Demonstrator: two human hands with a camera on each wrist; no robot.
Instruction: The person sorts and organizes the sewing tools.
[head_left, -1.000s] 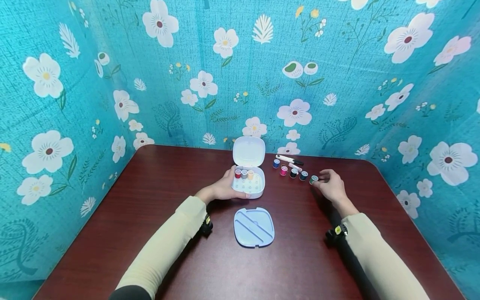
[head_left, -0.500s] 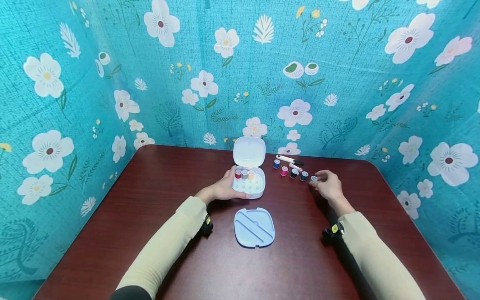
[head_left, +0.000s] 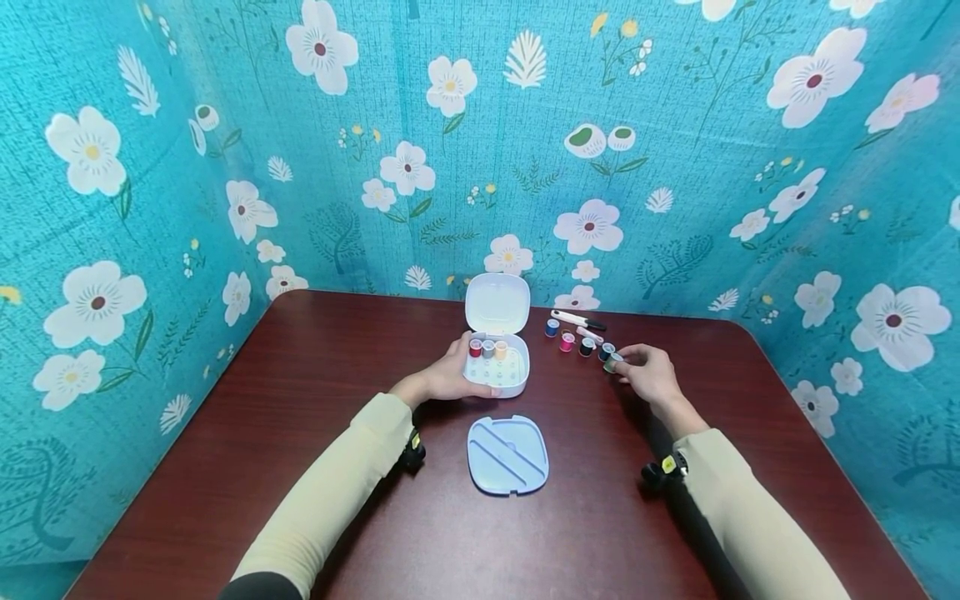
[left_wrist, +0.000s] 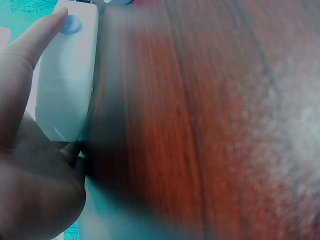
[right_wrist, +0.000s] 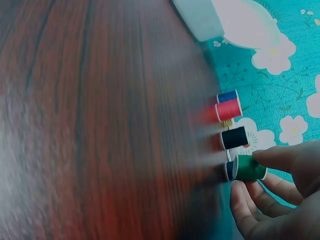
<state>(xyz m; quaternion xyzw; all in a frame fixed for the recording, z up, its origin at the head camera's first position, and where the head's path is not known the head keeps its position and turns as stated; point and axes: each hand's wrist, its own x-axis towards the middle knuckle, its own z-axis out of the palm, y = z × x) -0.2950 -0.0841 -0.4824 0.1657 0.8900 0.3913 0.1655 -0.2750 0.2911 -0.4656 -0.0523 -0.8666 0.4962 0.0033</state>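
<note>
In the head view my left hand (head_left: 447, 377) grips the left side of a white sewing box (head_left: 516, 389). Its thumb (left_wrist: 37, 37) lies along the front wall near a round button. A red spool (head_left: 476, 347), a grey spool (head_left: 489, 348) and a peach spool (head_left: 501, 350) stand along the back row of pegs inside. My right hand (head_left: 651, 372) pinches a green thread spool (right_wrist: 250, 168) between thumb and fingers. It overlaps a dark teal spool (right_wrist: 229, 171) in the right wrist view. Beyond are a black spool (right_wrist: 234, 137), a pink one (right_wrist: 229, 110) and a blue one (right_wrist: 227, 96).
A pale blue tray (head_left: 507, 454) with diagonal dividers lies on the dark wooden table (head_left: 360, 533) in front of the box. The box's hinged lid (head_left: 498, 302) stands raised. Behind the spools lie a white-and-black stick-shaped tool (head_left: 577, 320) and a small pink item (head_left: 590, 334).
The right hand has taken hold of the green spool and moved slightly left with it, up to the dark teal spool. My left hand and the box have stayed put.
</note>
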